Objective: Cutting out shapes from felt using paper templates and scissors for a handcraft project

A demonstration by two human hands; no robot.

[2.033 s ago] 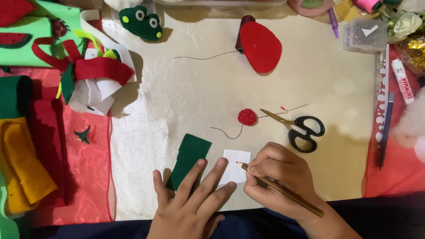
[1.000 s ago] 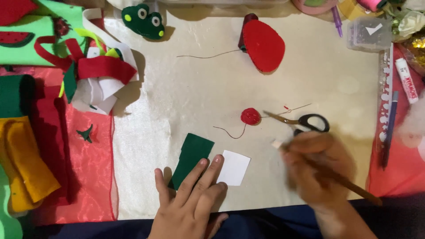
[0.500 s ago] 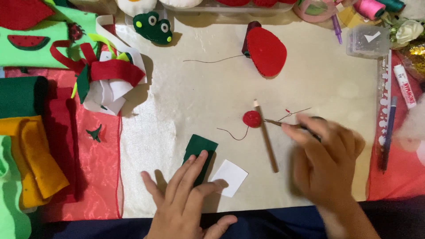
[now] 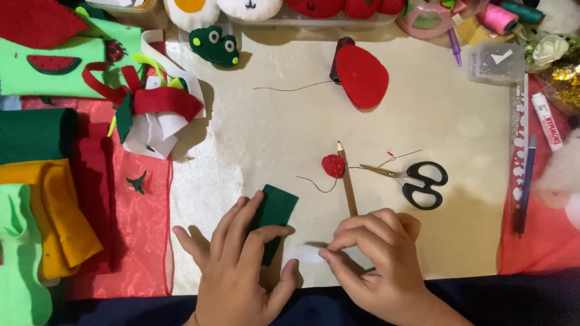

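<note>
At lower centre, green felt [image 4: 273, 216] is pinned flat to the desk [image 4: 254, 145] by the spread left hand [image 4: 238, 265]; a white scrap [image 4: 309, 253] is pinched by the right hand [image 4: 377, 259], steadied for handling.

Dark green felt rectangle [image 4: 277, 208]: flat on cream work surface, long axis tilted, lower half hidden under left hand's fingers, upper corner poking out past fingertips. Small white paper piece [image 4: 307, 253]: flat, blurred, just beside left thumb tip, touching right hand's fingertips, partly covered by them. Brown pencil [image 4: 347, 181]: lying flat, point away, lower end beneath right knuckles.
</note>
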